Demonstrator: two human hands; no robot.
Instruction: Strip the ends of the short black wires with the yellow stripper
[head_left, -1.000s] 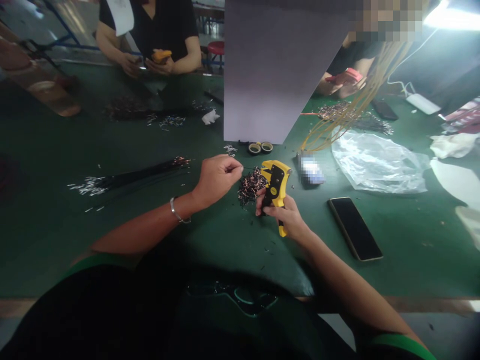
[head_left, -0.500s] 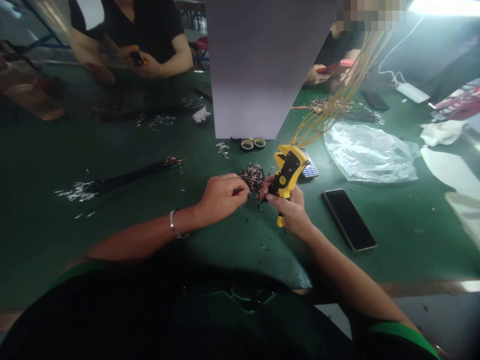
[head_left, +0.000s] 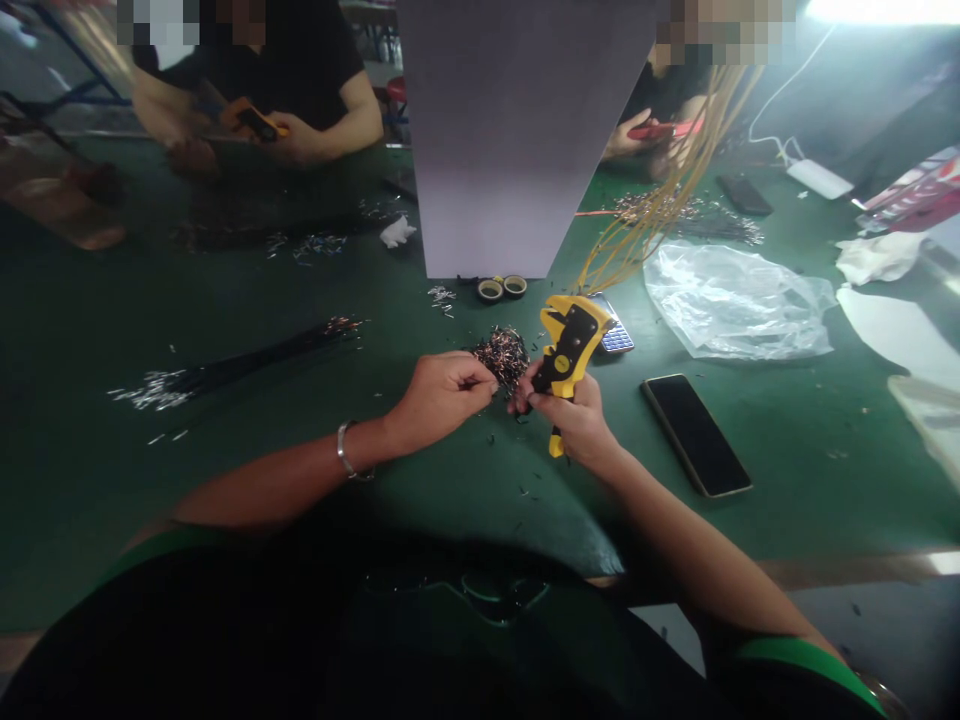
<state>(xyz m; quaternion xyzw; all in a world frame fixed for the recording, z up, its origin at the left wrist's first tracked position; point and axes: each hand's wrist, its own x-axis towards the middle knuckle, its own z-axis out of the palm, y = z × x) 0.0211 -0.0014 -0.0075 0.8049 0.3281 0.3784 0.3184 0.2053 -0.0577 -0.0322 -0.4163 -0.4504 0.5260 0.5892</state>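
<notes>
While the right hand [head_left: 589,420] grips a yellow-and-black wire stripper [head_left: 568,350] right of frame centre, fingers wrapped round its handle, the tool's head points up. Pile of short dark and coppery wire bits [head_left: 504,355] sits just left of it, mid-frame. Left hand [head_left: 439,400] at pile's lower left edge, thumb and forefinger pinched narrow; can't tell what's between them. Tape rolls [head_left: 490,301] above pile. Black wire bundle [head_left: 255,358] left of frame, dark-screened phone [head_left: 697,435] right, clear plastic bag [head_left: 739,305] upper right.
</notes>
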